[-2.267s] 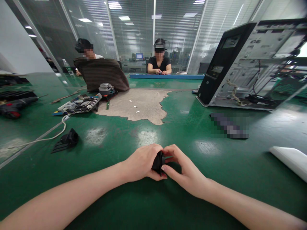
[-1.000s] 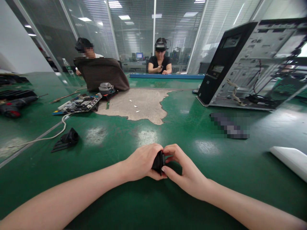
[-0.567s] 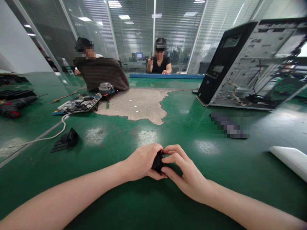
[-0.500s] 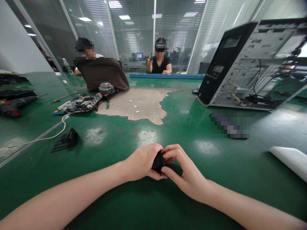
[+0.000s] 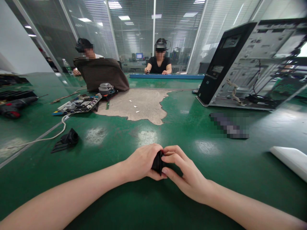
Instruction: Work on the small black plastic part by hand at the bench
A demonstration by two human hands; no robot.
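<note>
Low over the green table, my left hand [image 5: 140, 162] is wrapped round a small black plastic part [image 5: 156, 163] with a flat flange on its right side. Its exact kind cannot be made out, since my palm and fingers cover much of it. From the right, the thumb and fingertips of my right hand [image 5: 185, 174] grip the flanged side. Further left on the table lies another black plastic piece [image 5: 68, 139], with a round opening and flat prongs, apart from both hands.
An opened computer tower [image 5: 227, 68] stands at the right, with a dark flat object [image 5: 229, 126] before it and a white object [image 5: 290, 159] at the edge. A circuit board [image 5: 82, 104], pale cable [image 5: 63, 127] and power drill [image 5: 16, 103] lie left. Two people sit across the table.
My right fingers have shifted slightly on the part's flanged side, while my left hand keeps its hold. Across the table, a person's raised hand has come down to the tabletop.
</note>
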